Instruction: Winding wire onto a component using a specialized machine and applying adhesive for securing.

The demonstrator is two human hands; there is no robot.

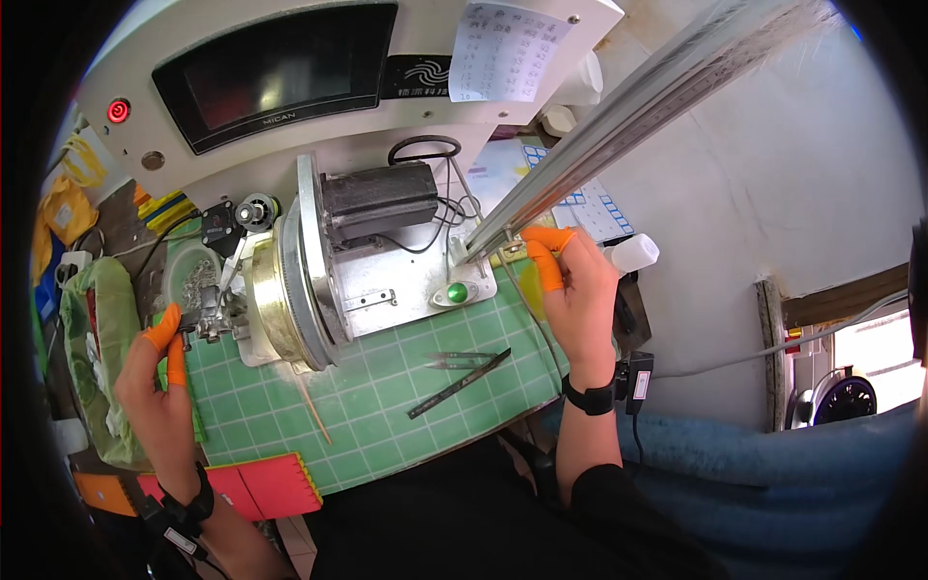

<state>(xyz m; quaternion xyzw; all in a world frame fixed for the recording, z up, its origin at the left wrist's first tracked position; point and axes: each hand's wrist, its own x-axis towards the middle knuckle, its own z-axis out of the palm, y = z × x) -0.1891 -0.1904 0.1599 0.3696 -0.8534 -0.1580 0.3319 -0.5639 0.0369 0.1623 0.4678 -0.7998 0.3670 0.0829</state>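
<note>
My left hand (157,391), with orange finger cots, pinches a small metal knob (186,338) on the metal fitting (220,317) at the left end of a bench machine. Beside that fitting is a brass-coloured ring (268,300) joined to a round grey plate. My right hand (580,295), also in orange finger cots, is closed at the lower end of a long clear tube (590,145) that slants up to the right. What its fingertips grip there is too small to make out. A green push button (457,292) on the machine's base lies left of this hand.
A black motor (380,206) sits behind the plate, below a dark screen (275,72). Tweezers (459,361), a black ruler-like strip (459,384) and a thin wooden stick (314,411) lie on the green gridded mat (367,440). A red pad (261,488) lies at the front left.
</note>
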